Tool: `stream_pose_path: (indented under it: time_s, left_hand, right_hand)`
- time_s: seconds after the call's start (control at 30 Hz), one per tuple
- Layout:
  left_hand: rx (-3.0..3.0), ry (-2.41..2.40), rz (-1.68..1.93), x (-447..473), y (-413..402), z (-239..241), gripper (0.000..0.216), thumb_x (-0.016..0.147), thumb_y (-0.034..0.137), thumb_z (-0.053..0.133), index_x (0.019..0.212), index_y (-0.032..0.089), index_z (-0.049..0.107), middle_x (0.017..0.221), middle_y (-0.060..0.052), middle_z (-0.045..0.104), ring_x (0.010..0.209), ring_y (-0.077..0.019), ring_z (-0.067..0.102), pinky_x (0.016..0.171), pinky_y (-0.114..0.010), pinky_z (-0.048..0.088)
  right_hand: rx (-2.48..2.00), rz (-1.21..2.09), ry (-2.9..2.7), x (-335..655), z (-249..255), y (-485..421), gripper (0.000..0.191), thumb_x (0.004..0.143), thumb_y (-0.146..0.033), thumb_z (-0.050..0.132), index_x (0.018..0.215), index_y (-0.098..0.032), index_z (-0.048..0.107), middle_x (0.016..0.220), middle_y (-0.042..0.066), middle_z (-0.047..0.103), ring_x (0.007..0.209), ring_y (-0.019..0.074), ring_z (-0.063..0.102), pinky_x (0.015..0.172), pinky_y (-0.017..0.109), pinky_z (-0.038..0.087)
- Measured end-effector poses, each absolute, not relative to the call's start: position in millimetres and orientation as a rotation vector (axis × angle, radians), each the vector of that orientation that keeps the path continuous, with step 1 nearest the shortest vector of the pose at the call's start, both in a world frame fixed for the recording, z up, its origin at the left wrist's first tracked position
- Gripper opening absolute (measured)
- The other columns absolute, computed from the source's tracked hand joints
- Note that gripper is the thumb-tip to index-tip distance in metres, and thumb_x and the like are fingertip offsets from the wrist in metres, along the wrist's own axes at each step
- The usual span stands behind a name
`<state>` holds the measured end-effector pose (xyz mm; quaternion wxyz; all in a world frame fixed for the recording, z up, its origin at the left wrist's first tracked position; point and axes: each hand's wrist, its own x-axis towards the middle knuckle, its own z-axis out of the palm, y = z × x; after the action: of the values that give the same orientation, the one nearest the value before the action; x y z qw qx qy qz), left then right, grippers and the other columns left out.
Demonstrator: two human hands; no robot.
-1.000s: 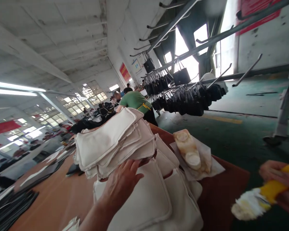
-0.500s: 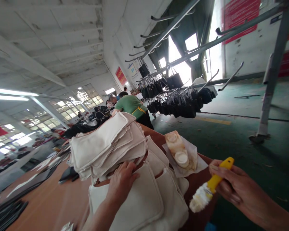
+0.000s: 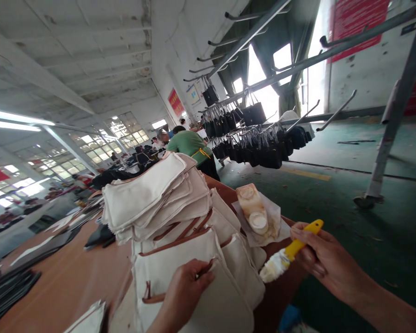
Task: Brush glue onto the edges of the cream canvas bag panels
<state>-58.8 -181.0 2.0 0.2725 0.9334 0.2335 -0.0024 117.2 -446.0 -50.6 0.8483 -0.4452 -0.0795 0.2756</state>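
My right hand (image 3: 321, 259) is closed around the yellow handle of a brush (image 3: 303, 238), its bristles coated in thick white paste and pointing down to the left. With thumb and fingers pinched, my left hand (image 3: 185, 293) grips the edge of the top cream bag panel (image 3: 180, 259), which has brown trim. More cream panels (image 3: 152, 189) are heaped just behind it, and others lie under it to the right. Beyond the brush, a stained container with a round white part (image 3: 253, 208) rests on a paper sheet (image 3: 275, 215) near the table edge.
Dark flat pieces (image 3: 10, 296) lie on the brown table (image 3: 65, 273) at left. A wheeled metal rack (image 3: 395, 106) hung with black bags (image 3: 253, 148) stands across the green floor. Someone in a green shirt (image 3: 189, 143) bends over further back.
My left hand has moved down and right, from resting on the pile to pinching the top panel's edge, and more brown trim shows. The brush has shifted slightly left and up.
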Motion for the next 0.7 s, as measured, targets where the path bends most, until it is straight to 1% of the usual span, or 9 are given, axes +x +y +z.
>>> stream_pose_path:
  time_s: [0.07,0.2,0.3,0.37,0.47,0.6,0.7]
  left_hand:
    - [2.386,0.573,0.017,-60,-188,-2,0.026,0.086,0.041,0.056,0.082,0.02,0.071,0.08,0.0,0.061,0.078,-0.0173,0.057,0.072,-0.027,0.04]
    - [2.229,0.481,0.124,-65,-200,-20,0.028,0.083,0.046,0.063,0.079,0.019,0.07,0.076,0.0,0.05,0.076,-0.0165,0.049,0.071,-0.028,0.036]
    - [2.15,0.468,0.136,-69,-207,-31,0.028,0.083,0.047,0.065,0.083,0.02,0.072,0.077,-0.001,0.05,0.077,-0.0168,0.047,0.072,-0.028,0.036]
    - [2.099,0.466,0.147,-70,-213,-33,0.028,0.084,0.048,0.065,0.085,0.02,0.072,0.077,-0.001,0.05,0.078,-0.017,0.047,0.072,-0.028,0.035]
    - [2.086,0.419,0.098,-70,-220,-27,0.033,0.086,0.051,0.061,0.083,0.019,0.071,0.078,-0.001,0.051,0.08,-0.0174,0.047,0.074,-0.029,0.035]
    - [2.098,0.393,0.049,-73,-224,-23,0.034,0.088,0.051,0.06,0.083,0.019,0.072,0.078,-0.001,0.05,0.077,-0.0163,0.047,0.071,-0.028,0.035]
    - [2.123,0.393,0.094,-77,-225,-26,0.035,0.088,0.053,0.059,0.084,0.02,0.071,0.079,-0.002,0.052,0.078,-0.0169,0.049,0.071,-0.027,0.037]
  right_hand:
    - [-0.902,0.591,-0.196,115,-44,-435,0.033,0.081,-0.045,0.074,0.086,-0.02,0.053,0.042,-0.01,0.038,0.033,0.0046,0.026,0.036,0.018,0.017]
    - [-0.926,0.57,-0.356,108,-27,-416,0.034,0.084,-0.046,0.072,0.088,-0.019,0.052,0.043,-0.011,0.037,0.035,0.0047,0.025,0.038,0.019,0.017]
    - [-1.036,0.549,-0.52,103,-19,-406,0.033,0.089,-0.046,0.066,0.084,-0.018,0.05,0.046,-0.01,0.035,0.04,0.0052,0.026,0.04,0.019,0.018]
    - [-1.143,0.514,-0.662,100,-17,-398,0.032,0.091,-0.044,0.064,0.08,-0.017,0.051,0.053,-0.008,0.039,0.045,0.0059,0.031,0.042,0.02,0.022]
    - [-1.257,0.4,-0.801,97,-17,-385,0.03,0.09,-0.04,0.064,0.076,-0.016,0.053,0.062,-0.005,0.044,0.052,0.0074,0.037,0.047,0.022,0.029]
    - [-1.283,0.244,-0.761,99,-16,-380,0.03,0.092,-0.042,0.06,0.078,-0.017,0.055,0.062,-0.004,0.045,0.054,0.009,0.039,0.051,0.023,0.032]
    - [-1.278,0.289,-0.729,101,-12,-390,0.032,0.095,-0.044,0.057,0.078,-0.018,0.054,0.057,-0.005,0.041,0.05,0.0088,0.036,0.047,0.023,0.03]
